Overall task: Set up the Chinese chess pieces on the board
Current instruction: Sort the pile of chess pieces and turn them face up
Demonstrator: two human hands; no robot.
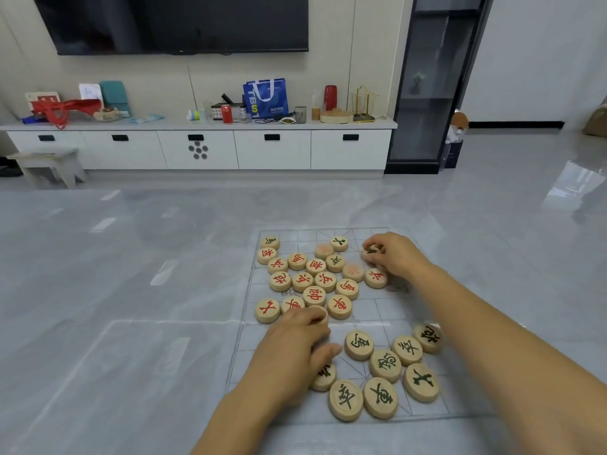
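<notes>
Pieces lie heaped on a thin, clear board point(387, 310) spread flat on the grey floor point(131, 274), and we count them by colour. Red-lettered discs point(314, 295) fill the far and middle part of the sheet: we make out about sixteen, touching one another in a loose cluster, two of them with faded marks. Green-lettered discs point(380, 397) sit mostly near us on the right: seven lie in the near group, an eighth shows partly under our left hand, and three more are far off among the red ones, counting the one in our right hand. All lie flat, lettered face up.

Our left hand point(295, 346) rests palm down over the near-left part of the board, fingers curled narrow around a pale disc point(318, 315) at its fingertips; whether it grips that disc or only touches it, we cannot tell. Our right hand point(395, 254) reaches to the far right of the board and pinches a green-lettered piece point(372, 251) between thumb and fingers, close to the board's surface.

Beyond the board, a white drawer cabinet point(197, 149) stands along the far wall, with a blue bag point(266, 96) standing on top of it.
</notes>
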